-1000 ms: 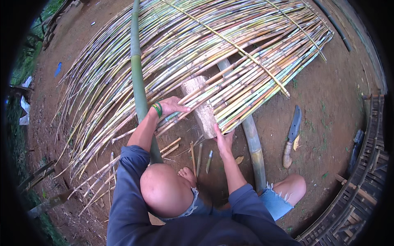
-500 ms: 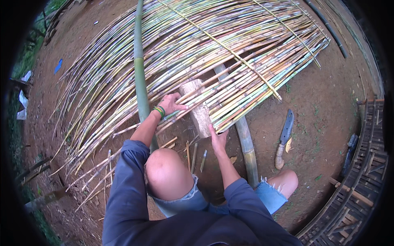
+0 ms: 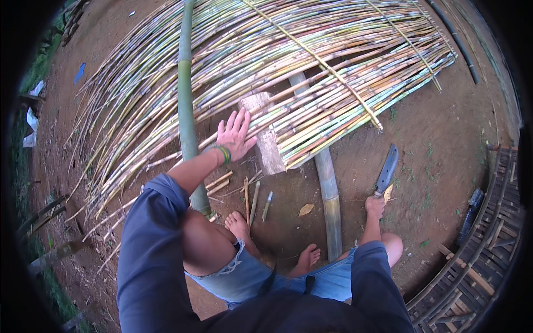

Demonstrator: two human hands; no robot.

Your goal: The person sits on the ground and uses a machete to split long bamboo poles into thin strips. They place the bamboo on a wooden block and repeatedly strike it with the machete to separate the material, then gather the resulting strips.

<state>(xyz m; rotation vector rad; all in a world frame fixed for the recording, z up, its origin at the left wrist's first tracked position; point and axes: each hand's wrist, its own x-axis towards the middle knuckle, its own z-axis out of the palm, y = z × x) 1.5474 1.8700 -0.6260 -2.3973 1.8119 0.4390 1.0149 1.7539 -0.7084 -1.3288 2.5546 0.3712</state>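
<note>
Many thin bamboo canes (image 3: pixel 222 89) lie side by side in a wide mat, tied across by split-cane strips (image 3: pixel 327 69). Resting flat on the canes, my left hand (image 3: pixel 236 136) has its fingers spread, just right of a thick green bamboo pole (image 3: pixel 186 105). Under the canes there is a pale wood block (image 3: pixel 271 152), and their cut ends stop just past it. On the right, my right hand (image 3: pixel 376 206) is closed around the handle of a machete (image 3: pixel 386 171). Its dark blade points away from me, low over the dirt.
A second thick bamboo pole (image 3: pixel 329 200) runs under the mat toward me. Short cane offcuts (image 3: pixel 254 202) lie near my bare feet (image 3: pixel 237 225). A slatted bamboo structure (image 3: pixel 483 244) stands at the right edge. A dark pole (image 3: pixel 456 44) lies at the far right.
My right hand has left the cane ends and taken hold of the machete handle. My left hand has opened flat on the canes.
</note>
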